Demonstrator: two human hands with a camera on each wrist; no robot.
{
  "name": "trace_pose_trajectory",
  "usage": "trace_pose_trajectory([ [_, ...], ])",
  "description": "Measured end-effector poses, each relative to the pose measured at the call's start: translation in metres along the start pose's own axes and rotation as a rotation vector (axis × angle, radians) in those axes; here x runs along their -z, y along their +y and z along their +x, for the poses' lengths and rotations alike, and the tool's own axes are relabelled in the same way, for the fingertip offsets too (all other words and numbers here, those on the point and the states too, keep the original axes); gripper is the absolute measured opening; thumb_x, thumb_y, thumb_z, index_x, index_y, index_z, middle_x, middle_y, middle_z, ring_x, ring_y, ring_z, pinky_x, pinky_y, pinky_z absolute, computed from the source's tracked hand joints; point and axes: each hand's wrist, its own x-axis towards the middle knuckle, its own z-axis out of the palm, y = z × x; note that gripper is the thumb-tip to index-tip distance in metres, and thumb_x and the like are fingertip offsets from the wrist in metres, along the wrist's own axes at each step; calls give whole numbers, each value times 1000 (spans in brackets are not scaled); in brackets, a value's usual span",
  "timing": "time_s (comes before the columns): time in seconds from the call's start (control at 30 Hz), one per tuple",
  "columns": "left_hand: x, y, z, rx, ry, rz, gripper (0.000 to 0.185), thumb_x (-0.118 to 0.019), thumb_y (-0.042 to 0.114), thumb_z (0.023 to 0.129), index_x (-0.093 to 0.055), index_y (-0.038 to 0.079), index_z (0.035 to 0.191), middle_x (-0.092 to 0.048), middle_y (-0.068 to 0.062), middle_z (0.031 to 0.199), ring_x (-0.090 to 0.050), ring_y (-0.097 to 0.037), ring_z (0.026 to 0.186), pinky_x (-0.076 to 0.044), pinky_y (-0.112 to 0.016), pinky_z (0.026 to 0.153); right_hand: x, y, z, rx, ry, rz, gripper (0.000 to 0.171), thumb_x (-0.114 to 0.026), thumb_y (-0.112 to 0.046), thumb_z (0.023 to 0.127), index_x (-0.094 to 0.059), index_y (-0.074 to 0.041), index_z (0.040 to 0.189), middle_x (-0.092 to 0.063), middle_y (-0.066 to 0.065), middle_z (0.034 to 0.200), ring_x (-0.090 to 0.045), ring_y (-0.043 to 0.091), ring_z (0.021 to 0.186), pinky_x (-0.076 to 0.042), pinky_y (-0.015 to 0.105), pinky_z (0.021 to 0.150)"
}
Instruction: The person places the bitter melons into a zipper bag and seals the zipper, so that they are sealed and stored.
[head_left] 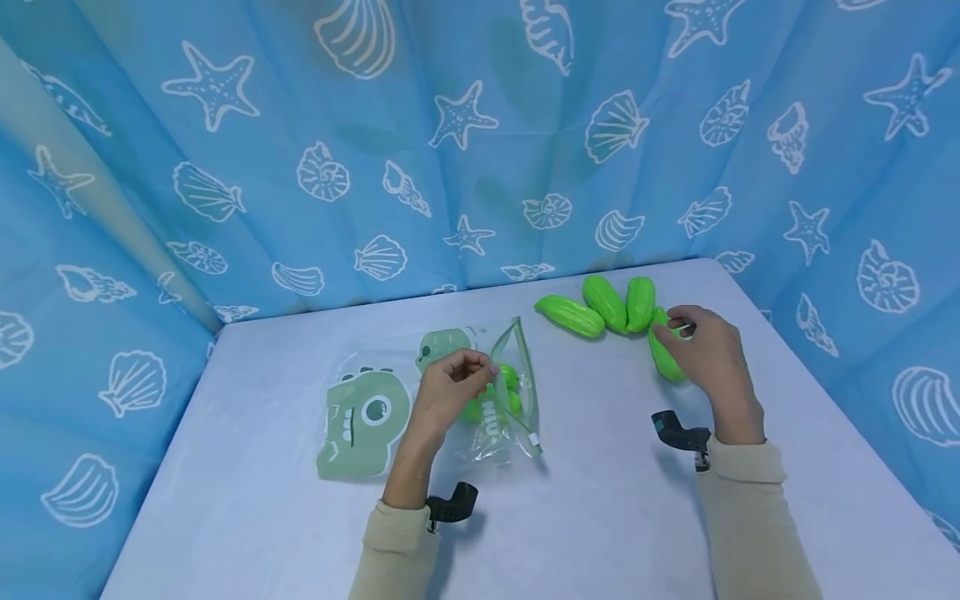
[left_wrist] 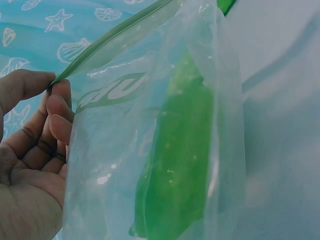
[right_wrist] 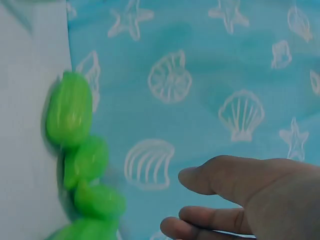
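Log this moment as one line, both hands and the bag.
left hand: pinches zip bag rim, bag open | in bag: green toy | right hand: on green toy pod | three pods beside

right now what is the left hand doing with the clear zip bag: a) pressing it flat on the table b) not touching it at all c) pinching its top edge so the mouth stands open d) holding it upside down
c: the left hand pinches the zip edge of the clear bag between thumb and fingers, so the mouth stands open, with a green piece already inside.
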Motion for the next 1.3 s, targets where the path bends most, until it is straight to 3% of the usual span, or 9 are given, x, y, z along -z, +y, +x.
trace_pose_trajectory([
  [0.3,0,0,-1,-7,2,-11,20,-67,29,85,-66,11,94,-62,-7,86,-55,-23,71,-48,-48,65,1,24,4,-164,-102,-124,67,-55,-45,88,-45,8,127,-49,27,118,-43,45,105,-40,53,75],
  [0.5,0,-2,-1,2,-1,-5,20,-68,30,84,-66,12,94,-63,-6,87,-56,-27,73,-48,-47,66,0,34,4,-180,-236,-220,94,-57,-65,76,-39,11,129,-45,30,118,-39,47,103,-29,65,82],
  [0.63,0,-3,0,3,-7,-3,20,-68,31,84,-66,14,93,-63,-6,87,-56,-29,75,-48,-46,67,0,37,4,-182,-282,-233,102,-56,-70,73,-38,13,129,-44,33,119,-39,50,104,-25,68,84],
  [0.97,0,-2,0,0,5,6,21,-68,31,83,-66,13,93,-63,-5,87,-57,-28,75,-49,-46,67,-1,42,6,-256,-371,-198,101,-59,-65,75,-34,17,129,-42,35,121,-42,49,105,-29,66,84],
  [1.13,-1,-2,0,-4,12,12,21,-68,31,83,-66,12,94,-63,-5,87,-57,-30,75,-49,-43,66,-1,49,5,-342,-390,-146,91,-64,-54,77,-34,13,131,-46,31,114,-38,47,99,-39,56,70],
  [1.3,-1,-3,0,-9,10,13,22,-68,32,83,-66,12,94,-63,-5,86,-56,-31,75,-49,-44,66,0,49,4,-370,-382,-110,79,-64,-46,80,-38,11,128,-48,28,110,-40,45,95,-41,46,61],
])
